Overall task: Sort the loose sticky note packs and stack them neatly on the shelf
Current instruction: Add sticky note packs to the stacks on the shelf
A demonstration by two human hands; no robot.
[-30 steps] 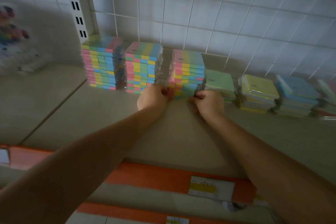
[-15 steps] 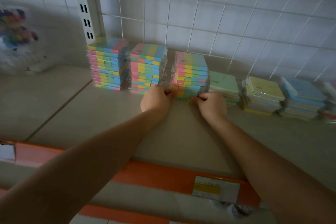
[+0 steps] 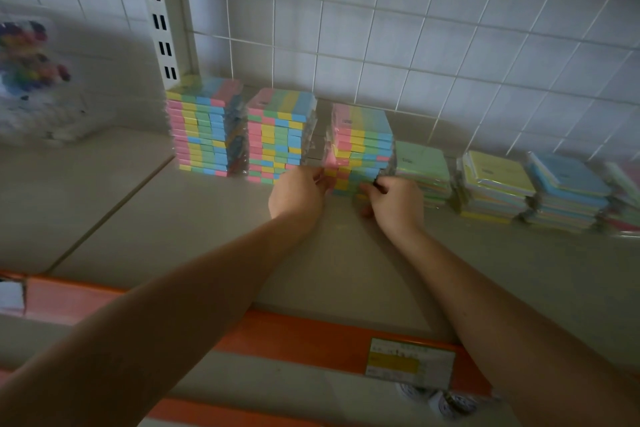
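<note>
Head view: the third striped stack (image 3: pixel 360 149) is still pinched at its base by both hands (image 3: pixel 349 192), barely shifted, squaring unfinished.

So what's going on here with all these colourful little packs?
A person is tidying sticky note packs on a shop shelf. Both hands are at the base of the third striped stack: the left hand holds its left side, and the right hand grips its lower right corner. Two taller striped stacks stand to its left against the wire-grid back. To its right sit lower stacks of plain green, yellow and blue packs.
</note>
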